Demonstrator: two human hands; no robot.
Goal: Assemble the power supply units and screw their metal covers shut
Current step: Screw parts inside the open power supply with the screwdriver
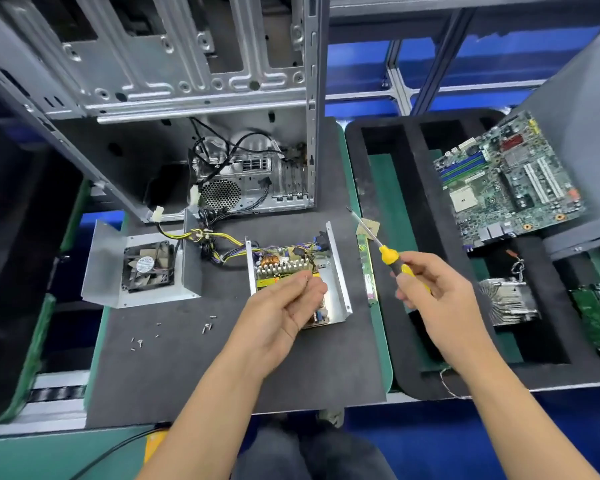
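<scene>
The open PSU base (298,277) lies on a dark mat (222,368), its circuit board with a copper coil and heatsink fins exposed between two upturned metal side walls. The left hand (284,306) hovers over the board's near end, palm up with fingers curled, thumb and fingertips pinching a small screw (307,278); this hand hides the near part of the board. The right hand (430,289) grips the yellow-and-black handle of a screwdriver (383,245), whose shaft points up and away to the left, its tip above the mat just right of the base. Left of the base sits the metal cover (139,268), inside up, with a black fan (148,266) mounted in it; the fan's round label carries print too small to read. Yellow and black wires (219,242) run between cover and board. Loose screws (174,329) are scattered on the mat near the cover. Behind stands an open PC case (194,109) with cables inside. A RAM stick (368,268) lies along the mat's right edge. To the right, a black foam tray (406,216) holds a motherboard (510,181), a finned heatsink (508,301) and a green board (596,317).
</scene>
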